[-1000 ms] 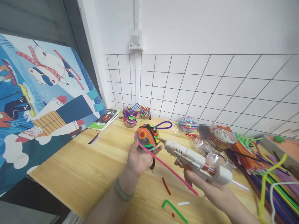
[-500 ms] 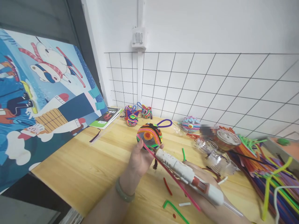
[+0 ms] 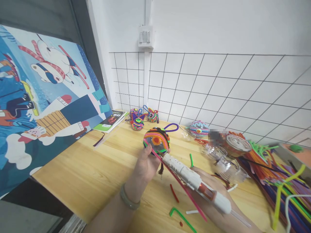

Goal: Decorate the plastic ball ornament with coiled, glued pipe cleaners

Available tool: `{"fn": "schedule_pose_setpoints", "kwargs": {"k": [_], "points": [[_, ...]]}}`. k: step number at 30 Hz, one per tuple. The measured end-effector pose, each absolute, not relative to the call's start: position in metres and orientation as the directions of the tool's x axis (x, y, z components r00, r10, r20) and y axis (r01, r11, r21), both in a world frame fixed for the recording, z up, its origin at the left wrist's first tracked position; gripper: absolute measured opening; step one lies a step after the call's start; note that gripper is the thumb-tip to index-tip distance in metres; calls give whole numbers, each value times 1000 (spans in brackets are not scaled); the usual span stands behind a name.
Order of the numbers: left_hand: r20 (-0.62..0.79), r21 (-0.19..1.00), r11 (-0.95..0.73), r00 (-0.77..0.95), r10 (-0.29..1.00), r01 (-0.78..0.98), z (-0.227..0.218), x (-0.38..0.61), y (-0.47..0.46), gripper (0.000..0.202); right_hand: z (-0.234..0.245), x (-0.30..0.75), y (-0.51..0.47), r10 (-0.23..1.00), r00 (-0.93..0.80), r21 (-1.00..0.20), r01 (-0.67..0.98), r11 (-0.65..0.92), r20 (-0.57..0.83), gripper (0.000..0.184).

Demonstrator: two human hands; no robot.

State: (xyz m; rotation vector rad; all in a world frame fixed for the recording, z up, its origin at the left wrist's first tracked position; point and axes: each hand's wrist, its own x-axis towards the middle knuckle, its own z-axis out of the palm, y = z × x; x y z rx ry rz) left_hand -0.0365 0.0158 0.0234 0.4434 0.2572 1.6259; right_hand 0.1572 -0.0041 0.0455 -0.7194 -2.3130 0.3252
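Observation:
My left hand is closed round a ball wrapped in coloured pipe cleaners, held just above the wooden table. A long pink pipe cleaner trails from the ball toward the lower right. My right hand grips a white hot glue gun, its nozzle touching the ball's lower right side. The gun covers most of the right hand's fingers.
Several finished pipe-cleaner balls and a striped one sit by the wire grid wall. Clear plastic half-shells and a heap of pipe cleaners lie right. A painted board leans left. Cut scraps lie near the front.
The glue gun has swung down and left, from pointing at the ball's side to pressing its nozzle under the ball. The ball was turned slightly in my left hand.

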Motion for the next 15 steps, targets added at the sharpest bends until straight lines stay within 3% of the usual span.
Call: {"fn": "schedule_pose_setpoints", "kwargs": {"k": [15], "points": [[129, 440, -120, -70, 989, -890, 24, -36, 17, 48, 48, 159, -6, 563, -608, -421, 377, 825, 559, 9]]}}
